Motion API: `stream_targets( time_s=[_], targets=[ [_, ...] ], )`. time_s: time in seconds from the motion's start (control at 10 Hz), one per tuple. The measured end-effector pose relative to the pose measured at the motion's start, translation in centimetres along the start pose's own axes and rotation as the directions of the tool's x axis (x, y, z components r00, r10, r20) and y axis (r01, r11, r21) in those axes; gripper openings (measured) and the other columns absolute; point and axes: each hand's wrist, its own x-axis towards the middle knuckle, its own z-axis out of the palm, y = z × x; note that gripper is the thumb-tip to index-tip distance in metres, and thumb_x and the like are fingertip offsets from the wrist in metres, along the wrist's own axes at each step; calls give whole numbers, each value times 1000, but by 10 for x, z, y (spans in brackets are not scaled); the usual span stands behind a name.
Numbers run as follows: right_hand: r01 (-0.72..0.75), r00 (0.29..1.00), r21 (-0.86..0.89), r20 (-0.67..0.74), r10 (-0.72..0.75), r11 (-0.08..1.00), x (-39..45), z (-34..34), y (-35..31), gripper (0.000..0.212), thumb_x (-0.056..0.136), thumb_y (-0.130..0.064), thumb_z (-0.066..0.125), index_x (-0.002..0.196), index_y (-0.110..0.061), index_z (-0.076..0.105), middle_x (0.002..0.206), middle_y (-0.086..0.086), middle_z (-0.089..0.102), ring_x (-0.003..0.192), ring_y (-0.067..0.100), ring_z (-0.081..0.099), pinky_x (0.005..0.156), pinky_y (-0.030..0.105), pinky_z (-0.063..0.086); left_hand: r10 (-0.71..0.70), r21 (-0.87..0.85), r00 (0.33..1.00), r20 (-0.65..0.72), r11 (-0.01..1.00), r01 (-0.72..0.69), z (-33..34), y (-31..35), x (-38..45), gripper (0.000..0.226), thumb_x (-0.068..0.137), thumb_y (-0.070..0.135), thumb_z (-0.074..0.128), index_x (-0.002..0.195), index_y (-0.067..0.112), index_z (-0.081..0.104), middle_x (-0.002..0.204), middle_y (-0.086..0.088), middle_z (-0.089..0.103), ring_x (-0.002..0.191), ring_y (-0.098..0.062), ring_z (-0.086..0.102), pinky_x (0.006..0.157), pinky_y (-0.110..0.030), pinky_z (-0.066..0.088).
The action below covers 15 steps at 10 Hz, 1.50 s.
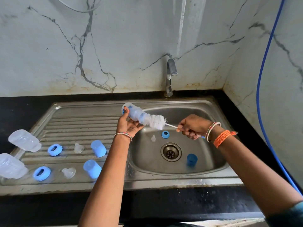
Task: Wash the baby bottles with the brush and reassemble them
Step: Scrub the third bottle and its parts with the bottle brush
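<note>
Two bare forearms reach in from the six o'clock edge over the black counter (164, 205). At centre the left hand (129, 125) curls its fingers and thumb round a clear baby bottle (133, 113), held tilted above the steel sink (114, 182) with its base toward ten o'clock and its mouth toward four o'clock. The right hand (192, 126) grips the thin handle of the bottle brush (155, 121); the white bristles sit at the bottle's mouth, mostly outside it.

Down in the basin lie a blue ring (165, 134) and a clear teat (153, 138) just beside each other, above the drain (171, 152). A blue cap (191, 159) stands at the drain's four o'clock side.

On the ribbed draining board (78, 123), toward nine o'clock, the parts lie in two rows. The far row runs left to right: a clear bottle on its side (24, 140), a second blue ring (55, 149), a second teat (78, 148), a pale blue cap (98, 148). The near row, toward eight o'clock, holds another clear bottle (11, 166), a third blue ring (42, 173), a third teat (69, 172) and another pale blue cap (92, 168).

A metal tap (170, 76) rises at twelve o'clock against the marble wall (114, 38), and a blue hose (265, 79) hangs at three o'clock.
</note>
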Motion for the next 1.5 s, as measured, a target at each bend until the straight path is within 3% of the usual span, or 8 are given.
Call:
stream_targets(
  time_s=[0.5,0.7,0.8,0.9,1.1,1.3,1.4,1.5],
  targets=[
    [112,987,-548,-35,-157,829,4,-24,35,26,96,-14,45,96,-20,70,80,4,61,67,18,54,62,28,42,199,0,946,-256,979,-206,-4,12,18,65,90,34,58,142,4,31,136,-24,46,111,-40,55,54,-49,55],
    [-20,274,-931,-356,-893,364,5,-11,44,26,65,-2,67,82,-20,75,69,-1,67,67,29,60,62,31,40,36,-35,976,-216,998,-45,3,-2,18,38,94,40,51,106,4,48,125,-22,49,123,-36,49,96,-50,42],
    [97,629,-748,-465,-623,656,0,-14,38,19,79,-8,61,85,-19,75,73,4,69,64,27,62,57,28,43,36,-70,985,-166,996,-48,-4,-2,13,41,91,32,57,118,2,47,124,-22,54,114,-37,54,93,-51,45],
    [-170,957,-9,237,167,985,-5,-21,42,22,95,-11,47,84,-10,66,53,0,50,35,6,33,35,15,25,77,-104,997,4,992,-76,-11,5,6,92,44,23,92,123,5,49,105,-21,62,99,-36,59,79,-54,53],
    [159,981,-356,-47,-188,921,4,-13,52,19,89,-18,62,107,-13,57,78,3,57,60,12,51,53,24,40,111,-131,989,-102,984,-124,-11,8,10,47,92,39,53,123,5,48,107,-19,58,106,-35,57,82,-54,49],
    [100,473,-882,-366,-802,461,2,-15,60,7,76,-16,73,83,-16,72,75,5,64,73,33,62,62,33,47,163,-71,958,-237,980,-185,-5,15,21,27,92,30,57,101,5,50,99,-17,55,84,-27,59,94,-47,48],
    [158,618,-710,-471,-629,687,6,-13,61,13,84,-19,64,74,-15,72,63,5,60,58,28,59,57,29,43,191,-96,970,-152,974,-206,-3,10,19,26,96,31,48,99,5,51,96,-16,61,87,-27,60,94,-43,48],
    [-233,962,97,169,215,968,2,-15,52,33,98,-19,36,74,-8,58,46,-4,37,33,7,31,36,15,24,228,-73,970,-84,970,-234,-5,8,15,30,98,32,41,97,5,54,73,-12,71,72,-24,68,67,-35,57]
  ],
)
